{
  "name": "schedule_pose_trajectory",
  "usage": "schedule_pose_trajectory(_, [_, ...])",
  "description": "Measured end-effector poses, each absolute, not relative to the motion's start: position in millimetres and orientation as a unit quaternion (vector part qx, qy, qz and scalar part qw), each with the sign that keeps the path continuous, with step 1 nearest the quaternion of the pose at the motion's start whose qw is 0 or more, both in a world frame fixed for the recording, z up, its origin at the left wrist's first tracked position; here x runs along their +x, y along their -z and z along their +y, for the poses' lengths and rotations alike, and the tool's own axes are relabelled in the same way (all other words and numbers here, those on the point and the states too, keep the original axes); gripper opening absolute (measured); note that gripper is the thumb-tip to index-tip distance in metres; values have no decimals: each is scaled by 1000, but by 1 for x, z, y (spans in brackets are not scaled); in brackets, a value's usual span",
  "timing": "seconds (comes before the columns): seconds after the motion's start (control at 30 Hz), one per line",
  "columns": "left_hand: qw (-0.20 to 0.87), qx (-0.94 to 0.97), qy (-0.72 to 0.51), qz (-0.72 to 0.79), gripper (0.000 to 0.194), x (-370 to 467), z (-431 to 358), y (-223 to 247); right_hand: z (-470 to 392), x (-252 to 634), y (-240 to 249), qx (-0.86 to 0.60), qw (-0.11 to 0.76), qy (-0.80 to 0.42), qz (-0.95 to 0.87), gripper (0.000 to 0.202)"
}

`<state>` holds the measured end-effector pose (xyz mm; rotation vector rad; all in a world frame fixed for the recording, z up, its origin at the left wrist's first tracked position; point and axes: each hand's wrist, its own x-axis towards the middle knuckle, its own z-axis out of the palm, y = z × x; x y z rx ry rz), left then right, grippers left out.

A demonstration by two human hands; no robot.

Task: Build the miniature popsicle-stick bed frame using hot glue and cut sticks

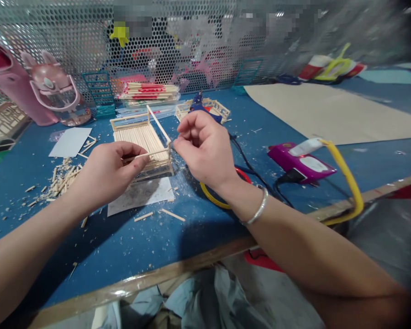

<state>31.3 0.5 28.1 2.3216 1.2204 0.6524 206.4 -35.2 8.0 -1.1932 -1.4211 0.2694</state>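
Observation:
A small wooden stick frame (137,137) with a slatted floor and raised rails stands on the blue table. My left hand (111,167) is closed at its near left side, pinching a thin wooden stick (154,154) that reaches to the front right corner post. My right hand (205,146) is just right of that corner, its fingers curled with thumb and forefinger close together. Whatever it may hold is too small to make out. A grey sheet of paper (140,196) lies partly under the frame, with two loose sticks in front of it.
Stick scraps (63,183) lie at left near a white card (70,142). Behind are pink bottles (60,91), bundled sticks (150,91) and a blue glue gun (200,107). A purple power strip (299,164) with a yellow cable (349,183) sits at right.

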Motion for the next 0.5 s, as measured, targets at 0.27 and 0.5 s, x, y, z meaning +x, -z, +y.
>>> schedule_pose_trajectory(0.27, [213, 836, -245, 442, 29, 29, -2, -26, -43, 205, -8, -494, 533, -91, -681, 10])
schedule_pose_trajectory(0.5, [218, 839, -239, 438, 31, 28, -2, -27, -45, 203, -7, -490, 500, -64, -712, 9])
